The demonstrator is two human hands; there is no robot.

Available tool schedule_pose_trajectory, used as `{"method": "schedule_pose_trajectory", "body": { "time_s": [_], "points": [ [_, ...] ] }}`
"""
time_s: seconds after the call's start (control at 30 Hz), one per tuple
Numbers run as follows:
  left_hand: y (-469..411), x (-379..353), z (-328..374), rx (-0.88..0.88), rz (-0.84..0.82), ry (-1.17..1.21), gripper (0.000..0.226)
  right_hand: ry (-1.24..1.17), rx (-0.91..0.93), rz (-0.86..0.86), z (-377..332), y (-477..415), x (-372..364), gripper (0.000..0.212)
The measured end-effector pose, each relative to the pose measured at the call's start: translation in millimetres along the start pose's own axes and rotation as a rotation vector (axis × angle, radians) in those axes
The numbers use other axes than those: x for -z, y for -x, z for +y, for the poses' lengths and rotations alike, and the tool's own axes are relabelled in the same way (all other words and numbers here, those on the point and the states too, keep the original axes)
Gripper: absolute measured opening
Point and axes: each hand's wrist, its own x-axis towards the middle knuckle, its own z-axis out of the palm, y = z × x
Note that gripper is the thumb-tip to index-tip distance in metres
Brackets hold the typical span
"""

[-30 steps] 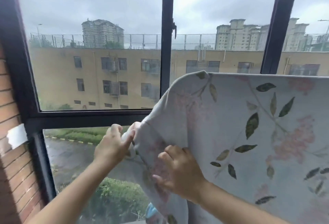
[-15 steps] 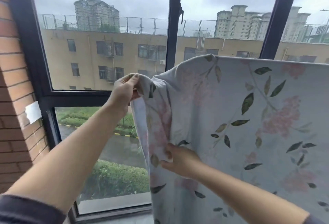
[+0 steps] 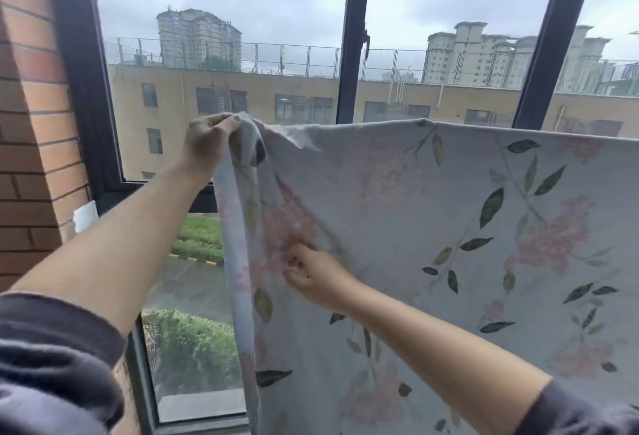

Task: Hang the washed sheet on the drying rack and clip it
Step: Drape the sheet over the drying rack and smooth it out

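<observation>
A pale sheet [image 3: 432, 213] printed with pink flowers and dark leaves hangs over a horizontal line that it covers, so the drying rack itself is hidden. Its top edge runs level from the middle to the right edge of the view. My left hand [image 3: 207, 144] is raised and pinches the sheet's upper left corner, bunching the cloth there. Lower down, my right hand [image 3: 311, 275] grips a fold of the sheet near its left edge. No clip is in view.
A dark-framed window [image 3: 356, 54] stands right behind the sheet, with buildings and a wet road outside. A brick wall [image 3: 31, 144] closes the left side, with a white patch [image 3: 84, 216] stuck on it. The window sill [image 3: 200, 407] lies below.
My left hand has lifted the sheet's corner from low up to the level of the top edge. The bulging edge has flattened into a straight line. My right hand shifted a little along the cloth.
</observation>
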Motion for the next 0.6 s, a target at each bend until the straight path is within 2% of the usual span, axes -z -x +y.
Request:
{"method": "schedule_pose_trajectory", "body": {
  "time_s": [0.13,0.2,0.33,0.4,0.5,0.6],
  "points": [
    [-19.0,14.7,-39.9,0.330,-0.108,0.094,0.022,0.101,-0.079,0.071,13.4,-33.6,5.8,0.038],
    [-26.8,18.5,-50.6,0.431,-0.171,0.162,0.024,0.172,-0.059,0.142,12.6,-50.6,9.6,0.037],
    [-59.9,25.3,-53.2,0.244,-0.025,0.248,0.020,0.379,0.145,0.544,1.8,-91.6,28.2,0.023],
    [-71.5,27.1,-56.0,0.258,-0.031,0.245,0.024,0.480,0.186,0.686,0.6,-110.6,44.2,0.035],
    [-71.0,31.3,-73.2,0.391,-0.220,0.192,0.029,0.553,0.133,0.671,-0.3,-130.9,61.5,0.050],
    [-74.2,27.9,-76.9,0.278,-0.215,0.331,0.025,0.624,0.043,0.631,1.0,-146.7,73.6,0.036]
  ]
}}
